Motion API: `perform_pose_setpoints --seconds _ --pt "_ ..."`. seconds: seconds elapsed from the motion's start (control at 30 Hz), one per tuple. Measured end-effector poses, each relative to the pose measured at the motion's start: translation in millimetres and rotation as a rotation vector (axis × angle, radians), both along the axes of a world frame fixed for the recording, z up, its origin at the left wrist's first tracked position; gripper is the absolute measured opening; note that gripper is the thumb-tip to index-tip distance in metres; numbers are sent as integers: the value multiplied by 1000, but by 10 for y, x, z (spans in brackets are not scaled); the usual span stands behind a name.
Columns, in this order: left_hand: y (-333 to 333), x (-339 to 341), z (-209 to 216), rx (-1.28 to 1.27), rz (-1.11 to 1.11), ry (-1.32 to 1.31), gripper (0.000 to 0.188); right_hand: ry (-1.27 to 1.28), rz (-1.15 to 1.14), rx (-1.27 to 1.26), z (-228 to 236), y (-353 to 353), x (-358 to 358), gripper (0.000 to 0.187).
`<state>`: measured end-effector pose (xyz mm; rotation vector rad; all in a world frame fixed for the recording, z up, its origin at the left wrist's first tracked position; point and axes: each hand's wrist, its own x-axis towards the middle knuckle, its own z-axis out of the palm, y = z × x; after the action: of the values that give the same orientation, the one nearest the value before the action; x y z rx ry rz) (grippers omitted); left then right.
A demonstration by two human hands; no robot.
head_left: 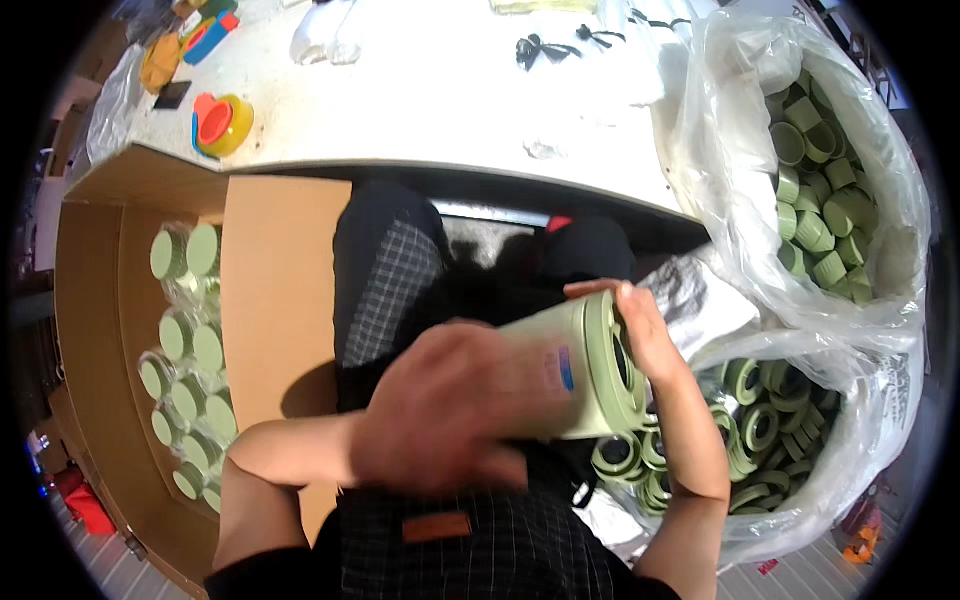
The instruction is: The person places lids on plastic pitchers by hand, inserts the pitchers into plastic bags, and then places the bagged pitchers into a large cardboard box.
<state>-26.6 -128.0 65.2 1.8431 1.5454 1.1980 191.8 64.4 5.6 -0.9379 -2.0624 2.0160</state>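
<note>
A pale green tumbler [540,385] lies on its side above my lap, with a small blue and red mark on its wall. Its green lid [612,370] with a dark inner part faces right. My right hand [645,330] is closed over the upper edge of the lid end, fingers curled round it. Across the tumbler's left end is my left hand [450,405], smeared by motion; it overlaps the wall, and its grip cannot be made out. The tumbler's base is hidden behind it.
A cardboard box [285,270] at left holds several green-topped tumblers [188,395] in clear wrap. At right, one plastic bag [735,130] holds green cups [825,200]; another holds green lid rings [760,425]. Two yellow-and-red tape dispensers [222,125] sit on the white table [400,110].
</note>
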Motion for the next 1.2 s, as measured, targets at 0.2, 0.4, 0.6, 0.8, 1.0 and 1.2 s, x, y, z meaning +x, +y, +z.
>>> perform_pose_setpoints --seconds 0.2,0.4,0.6,0.8,1.0,1.2 --pt "1567 -929 -391 146 268 71 7 179 14 70 -16 146 -72 53" --pt "2310 -1824 -1741 -398 404 66 18 283 3 49 -172 358 -180 48" --pt "2480 -1944 -1721 -263 560 -722 20 435 -207 -370 -346 752 -566 39" --pt "1952 -286 -1059 -107 -7 -435 22 50 -208 364 -426 770 -700 15" --pt "1798 -107 -999 -279 53 -689 21 183 -421 111 -384 593 -597 17" --pt "1454 -331 -870 -271 -441 -1514 18 552 -1113 137 -840 824 -68 17"
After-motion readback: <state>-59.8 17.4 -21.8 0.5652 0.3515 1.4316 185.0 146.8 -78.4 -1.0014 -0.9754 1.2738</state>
